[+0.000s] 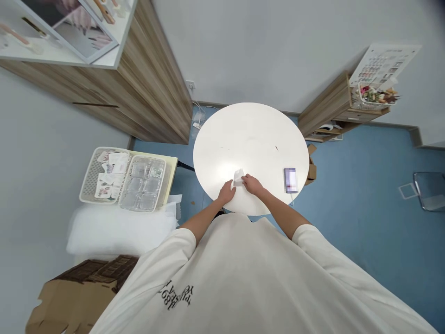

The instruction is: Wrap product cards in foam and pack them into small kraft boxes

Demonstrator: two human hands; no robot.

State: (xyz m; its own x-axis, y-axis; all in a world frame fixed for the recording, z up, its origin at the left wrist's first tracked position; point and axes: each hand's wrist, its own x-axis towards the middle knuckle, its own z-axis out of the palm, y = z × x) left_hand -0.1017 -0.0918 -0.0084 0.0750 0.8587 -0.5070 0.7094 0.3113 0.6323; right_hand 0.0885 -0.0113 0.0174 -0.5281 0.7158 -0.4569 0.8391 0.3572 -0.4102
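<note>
Between my two hands is a small white piece (238, 175), thin and folded-looking; whether it is paper, film or a pouch I cannot tell. My left hand (226, 192) pinches its lower left corner, the thumb along the edge. On the other side my right hand (252, 184) has its fingers closed on the right edge. Both hands are low over the near part of a round white table (250, 134). To the right on the tabletop lies a phone (290, 180) with a blurred screen and a white cable.
On the left, a side table (169, 174) bears a white basket (88, 178) of printed packets and a clear compartment tray (142, 185). White wrapping (118, 229) and cardboard (69, 301) lie nearer me. Wooden cabinets (153, 69) rise behind; a chair (431, 190) stands far right.
</note>
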